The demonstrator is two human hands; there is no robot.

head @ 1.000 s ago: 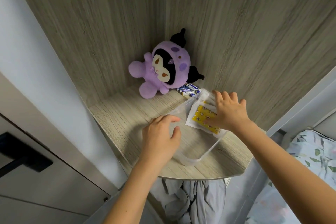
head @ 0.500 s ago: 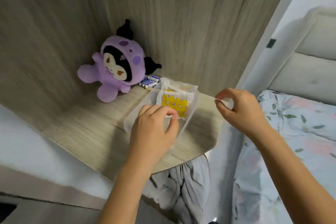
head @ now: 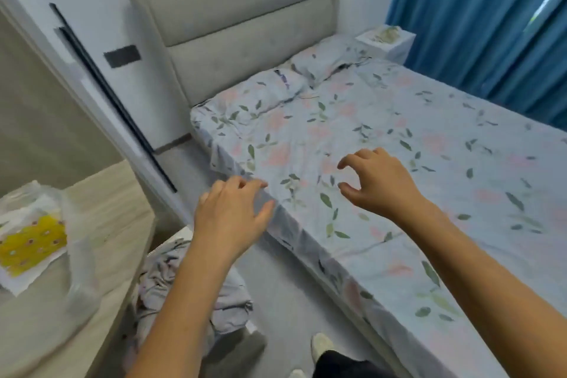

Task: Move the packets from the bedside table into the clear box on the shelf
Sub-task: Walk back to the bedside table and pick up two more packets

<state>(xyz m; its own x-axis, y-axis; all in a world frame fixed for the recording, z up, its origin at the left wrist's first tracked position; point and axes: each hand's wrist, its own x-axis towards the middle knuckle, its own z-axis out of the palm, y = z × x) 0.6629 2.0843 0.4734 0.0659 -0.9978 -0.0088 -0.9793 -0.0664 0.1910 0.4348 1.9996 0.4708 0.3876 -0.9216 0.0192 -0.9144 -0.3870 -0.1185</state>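
Clear box point(head: 76, 255) released; both hands point(head: 233, 215) now over bed point(head: 399, 132).

Both hands are out in mid-frame, empty: the left hand point(head: 231, 213) with loose fingers at the bed point(head: 429, 163) corner, the right hand point(head: 376, 182) half-curled over the floral sheet. At the lower left the clear box point(head: 78, 258) holds a yellow packet point(head: 32, 242) on the shelf point(head: 119, 209). The bedside table point(head: 388, 38) sits upper right by the blue curtain point(head: 478, 18).

I am finding no readable text anywhere; the yellow packet point(head: 32, 239) in the clear box point(head: 78, 270) is showing only blurred dots.
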